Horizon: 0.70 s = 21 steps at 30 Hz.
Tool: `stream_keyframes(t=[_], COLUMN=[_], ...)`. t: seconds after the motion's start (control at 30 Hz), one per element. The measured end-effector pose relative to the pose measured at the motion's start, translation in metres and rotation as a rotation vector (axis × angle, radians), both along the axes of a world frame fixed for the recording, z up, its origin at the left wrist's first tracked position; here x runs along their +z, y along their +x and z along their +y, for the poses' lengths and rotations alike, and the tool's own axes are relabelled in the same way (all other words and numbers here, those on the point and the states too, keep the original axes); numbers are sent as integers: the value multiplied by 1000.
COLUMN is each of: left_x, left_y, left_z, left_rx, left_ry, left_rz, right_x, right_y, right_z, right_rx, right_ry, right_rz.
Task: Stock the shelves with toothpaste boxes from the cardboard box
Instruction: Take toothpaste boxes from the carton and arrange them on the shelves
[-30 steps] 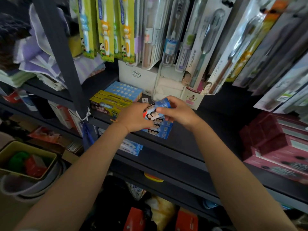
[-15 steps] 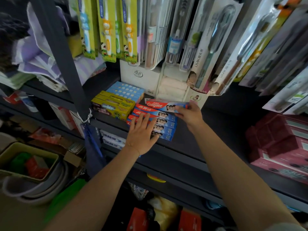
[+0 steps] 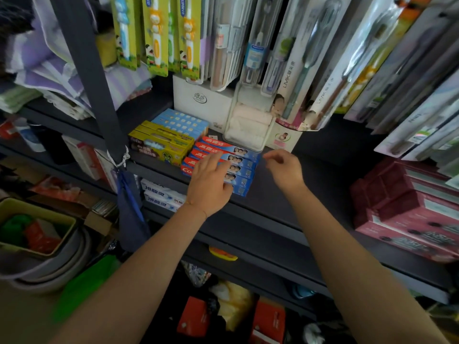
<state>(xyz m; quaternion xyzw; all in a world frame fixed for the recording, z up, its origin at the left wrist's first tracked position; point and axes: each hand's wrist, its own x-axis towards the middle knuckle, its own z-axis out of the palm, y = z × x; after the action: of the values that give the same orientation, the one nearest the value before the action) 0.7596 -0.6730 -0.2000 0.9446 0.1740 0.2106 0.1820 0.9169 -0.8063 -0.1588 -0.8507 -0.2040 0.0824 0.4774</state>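
— Where do we see the toothpaste boxes (image 3: 224,157)?

— On the dark shelf (image 3: 298,194), we find a stepped row of red-and-blue cartons lying flat, side by side, long edges touching. The row runs from the shelf's front lip back toward a clear plastic tub of folded white cloths (image 3: 248,125). Just to the left of them lie yellow toothpaste boxes (image 3: 161,145), and behind those a light blue box (image 3: 183,121).

— And the left hand (image 3: 211,184)?

— We see it palm down on the red-and-blue cartons, fingers straight and slightly fanned, resting across the nearer ones. It grips nothing.

— The right hand (image 3: 285,170)?

— It hovers just beside the right ends of the cartons, above the bare shelf, apart from them as far as we can tell. Its fingers are loosely curled, with thumb and forefinger near each other, and we see nothing between them.

— What else is around?

— Carded toothbrushes (image 3: 154,33) hang above the shelf, and a white box (image 3: 201,100) stands at the back. Pink boxes (image 3: 409,214) are stacked well to the right. A dark upright post (image 3: 92,78) rises on the left, with folded purple cloths (image 3: 44,60) beyond it. On the level below we see white-and-blue boxes (image 3: 161,194)
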Motion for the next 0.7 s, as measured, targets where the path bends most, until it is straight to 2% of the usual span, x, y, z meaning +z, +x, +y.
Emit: stream_keyframes(t=[0.07,0.1,0.23,0.3,0.43,0.57,0.7], left_x=[12,20,33,31,11,-12,-19], left_y=[-3,-4,1,6,15,13,9], left_z=[-23,-36,-95,-133,-237,-358,-468], left_rx=[35,39,-73,-87,43,163,198], left_ry=[-86,-161,-452,-665,-964,-1142,-1235], left_rz=[-113,-96,226,273,167,81,119], right_x=[-3,-5,-18,-27,-46,-65,-77], right_y=[-16,-24,-46,-50,-46,-47,-53], right_z=[-25,-39,-114,-160,-261,-368,-470], right_rx=[5,14,74,89,84,129,91], right_ry=[58,69,57,63,126,130,144], right_rz=[44,74,189,237,299,382,476])
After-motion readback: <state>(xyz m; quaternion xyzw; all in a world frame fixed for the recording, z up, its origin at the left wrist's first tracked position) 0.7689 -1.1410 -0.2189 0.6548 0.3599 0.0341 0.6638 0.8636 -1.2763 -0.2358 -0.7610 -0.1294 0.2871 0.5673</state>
